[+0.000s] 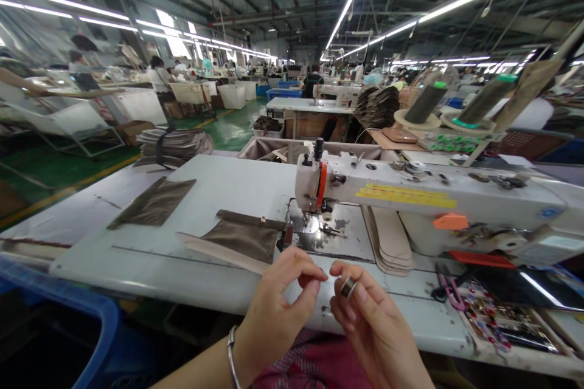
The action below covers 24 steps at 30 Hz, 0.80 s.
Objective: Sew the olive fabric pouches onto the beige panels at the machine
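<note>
My right hand [369,316] pinches a small metal bobbin [348,286] wound with dark thread between thumb and fingers. Close by on the left, my left hand [285,295] has thumb and forefinger brought together; anything between them is too fine to make out. Both hands are above the table's front edge, before the white sewing machine [410,191]. Beyond my left hand, a brown fabric piece [244,240] with a pale strip [219,252] lies beside the needle plate [335,237].
Another brown piece [155,202] lies at the table's left. Pale rounded panels [387,240] are stacked under the machine arm. Thread cones [426,103] stand behind it. Scissors [449,289] and a tray of small parts [506,319] sit right; a blue basket [98,310] stands left.
</note>
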Each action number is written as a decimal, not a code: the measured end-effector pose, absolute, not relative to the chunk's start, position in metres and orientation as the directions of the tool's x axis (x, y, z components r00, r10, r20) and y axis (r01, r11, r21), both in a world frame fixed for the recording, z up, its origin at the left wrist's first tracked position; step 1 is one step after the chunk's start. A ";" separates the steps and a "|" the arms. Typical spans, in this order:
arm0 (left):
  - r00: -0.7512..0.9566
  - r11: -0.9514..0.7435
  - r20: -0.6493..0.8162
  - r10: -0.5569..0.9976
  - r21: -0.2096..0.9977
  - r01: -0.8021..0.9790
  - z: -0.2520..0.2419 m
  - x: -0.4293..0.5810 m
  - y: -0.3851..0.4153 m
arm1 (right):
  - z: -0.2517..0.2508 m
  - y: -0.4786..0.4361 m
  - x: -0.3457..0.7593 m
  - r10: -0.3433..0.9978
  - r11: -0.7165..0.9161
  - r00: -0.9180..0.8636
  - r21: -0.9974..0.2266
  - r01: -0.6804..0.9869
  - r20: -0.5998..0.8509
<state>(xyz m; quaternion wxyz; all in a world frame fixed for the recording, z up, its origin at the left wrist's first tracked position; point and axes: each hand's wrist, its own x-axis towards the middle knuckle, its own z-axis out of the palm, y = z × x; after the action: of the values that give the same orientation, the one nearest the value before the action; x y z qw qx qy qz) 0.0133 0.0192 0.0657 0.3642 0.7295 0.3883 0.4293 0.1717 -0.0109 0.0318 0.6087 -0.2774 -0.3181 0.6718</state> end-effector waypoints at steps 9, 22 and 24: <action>0.458 -0.480 0.255 0.852 0.730 0.486 0.030 0.022 0.035 | 0.034 -0.010 0.195 0.999 0.050 0.047 -0.764 -0.643 0.025; 0.423 -0.065 0.017 0.906 0.993 0.099 -0.001 0.029 0.045 | -0.017 0.006 0.201 0.825 0.505 -0.191 -0.543 0.670 0.531; 0.440 0.166 -0.085 0.894 0.975 -0.147 0.004 0.028 0.039 | -0.014 0.004 0.200 0.805 0.540 -0.224 -0.525 0.657 0.549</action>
<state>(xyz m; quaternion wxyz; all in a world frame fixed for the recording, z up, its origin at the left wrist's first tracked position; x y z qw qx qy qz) 0.0278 0.0389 0.0039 0.6728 0.5172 0.3607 0.3869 0.1999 0.0040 -0.0145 0.4082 -0.4707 -0.7769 0.0906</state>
